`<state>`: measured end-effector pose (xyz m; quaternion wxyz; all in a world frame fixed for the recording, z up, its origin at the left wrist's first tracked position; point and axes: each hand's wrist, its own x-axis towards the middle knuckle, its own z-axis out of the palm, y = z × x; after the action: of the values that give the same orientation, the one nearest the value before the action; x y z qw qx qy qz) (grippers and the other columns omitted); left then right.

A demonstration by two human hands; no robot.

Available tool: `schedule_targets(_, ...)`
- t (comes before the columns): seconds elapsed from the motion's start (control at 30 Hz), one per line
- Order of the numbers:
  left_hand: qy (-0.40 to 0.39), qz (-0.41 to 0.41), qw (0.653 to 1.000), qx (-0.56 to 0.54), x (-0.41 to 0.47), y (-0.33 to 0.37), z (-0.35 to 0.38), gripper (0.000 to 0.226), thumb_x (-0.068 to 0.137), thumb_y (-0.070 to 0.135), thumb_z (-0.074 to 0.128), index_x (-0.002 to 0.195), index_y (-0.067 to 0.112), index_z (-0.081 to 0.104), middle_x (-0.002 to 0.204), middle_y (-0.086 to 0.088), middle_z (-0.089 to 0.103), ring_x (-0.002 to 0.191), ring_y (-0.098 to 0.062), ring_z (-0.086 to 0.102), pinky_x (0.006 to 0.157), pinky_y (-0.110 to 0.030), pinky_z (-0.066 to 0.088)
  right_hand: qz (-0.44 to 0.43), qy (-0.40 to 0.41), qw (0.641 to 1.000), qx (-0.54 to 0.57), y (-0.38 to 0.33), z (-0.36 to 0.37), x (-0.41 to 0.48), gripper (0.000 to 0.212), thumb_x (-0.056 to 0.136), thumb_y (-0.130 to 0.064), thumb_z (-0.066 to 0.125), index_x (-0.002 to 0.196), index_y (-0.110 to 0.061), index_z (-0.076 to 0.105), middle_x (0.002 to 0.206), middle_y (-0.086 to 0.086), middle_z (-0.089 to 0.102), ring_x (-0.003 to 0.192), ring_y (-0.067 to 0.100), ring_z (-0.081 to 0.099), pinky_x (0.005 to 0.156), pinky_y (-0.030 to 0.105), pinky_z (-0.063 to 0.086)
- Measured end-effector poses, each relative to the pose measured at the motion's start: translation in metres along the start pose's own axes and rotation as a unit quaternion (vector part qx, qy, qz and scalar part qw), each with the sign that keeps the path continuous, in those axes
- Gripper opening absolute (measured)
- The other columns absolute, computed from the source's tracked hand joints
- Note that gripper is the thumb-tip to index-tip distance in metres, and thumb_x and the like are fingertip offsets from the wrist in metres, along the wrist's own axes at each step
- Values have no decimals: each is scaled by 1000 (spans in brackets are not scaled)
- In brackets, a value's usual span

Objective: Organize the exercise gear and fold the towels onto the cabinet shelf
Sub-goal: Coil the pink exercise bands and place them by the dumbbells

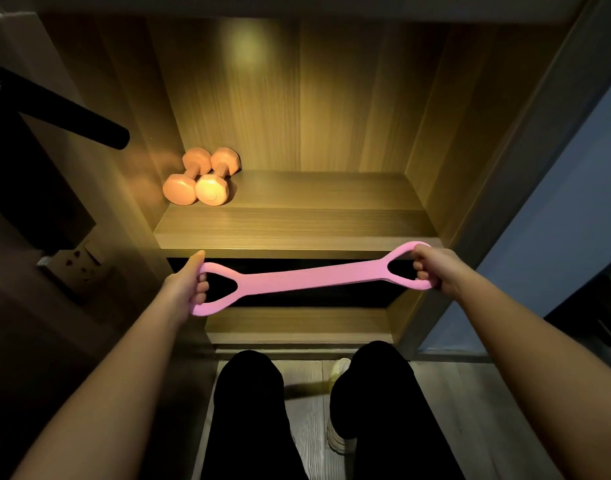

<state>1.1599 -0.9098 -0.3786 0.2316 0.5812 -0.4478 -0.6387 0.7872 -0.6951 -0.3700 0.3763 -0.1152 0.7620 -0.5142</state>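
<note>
Arms outstretched, left grip (188,285) and right grip (432,268) clasp the pink band (311,279) by its end loops, off the front edge of the shelf (314,220).

Pink resistance band (311,279) stretched taut; two orange dumbbells (212,190) on shelf (297,223).

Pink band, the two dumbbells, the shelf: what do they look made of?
Pink band: likely rubber or silicone, matte; it spans flat between the left hand and right hand, its end loops bending where gripped. Dumbbells: smooth orange coating, maybe vinyl or plastic; soft sheen on an end face. Shelf: wood-grain board, probably laminate or veneer; even straight grain, low gloss.
</note>
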Motion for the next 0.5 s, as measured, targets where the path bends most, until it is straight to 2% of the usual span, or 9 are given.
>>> schedule_targets(0.1,-57,-49,997,-21,-7,8,4,48,96,52,50,69,12,52,54,1,48,38,-10,40,38,-18,36,27,9,999,-39,-1,7,0,9,91,-14,58,92,-6,62,62,4,53,47,14,44,48,25,42)
schedule_targets(0.2,-103,-57,993,-16,-15,7,18,40,97,42,52,79,8,62,60,-1,56,51,-14,47,58,-27,46,28,-37,989,-139,0,16,-6,11,89,-16,67,94,-6,65,72,8,65,57,18,59,56,29,50)
schedule_targets(0.27,-142,-60,988,-2,-21,4,31,37,99,38,48,88,7,65,67,-3,59,59,-17,51,69,-32,48,21,-65,982,-174,2,27,-14,6,86,-11,68,90,-7,65,72,9,67,54,15,63,50,25,50)
schedule_targets(0.33,-181,-72,981,15,-28,0,45,36,99,37,46,93,7,65,73,-4,62,64,-18,56,63,-31,51,4,-74,976,-207,4,41,-21,6,83,-7,68,81,-10,63,68,8,66,45,11,61,43,20,45)
schedule_targets(0.4,-204,-82,976,11,-33,-6,58,36,99,37,46,99,6,66,80,-7,66,70,-19,62,55,-28,53,-8,-89,973,-211,7,53,-26,10,81,-6,69,77,-11,62,68,8,66,50,14,61,50,24,49)
schedule_targets(0.5,-194,-77,978,-21,-36,-23,79,36,100,34,48,109,4,65,95,-10,69,83,-22,65,65,-32,51,-22,-121,971,-204,14,66,-38,6,81,-7,70,81,-10,64,69,9,69,58,18,65,57,28,55)
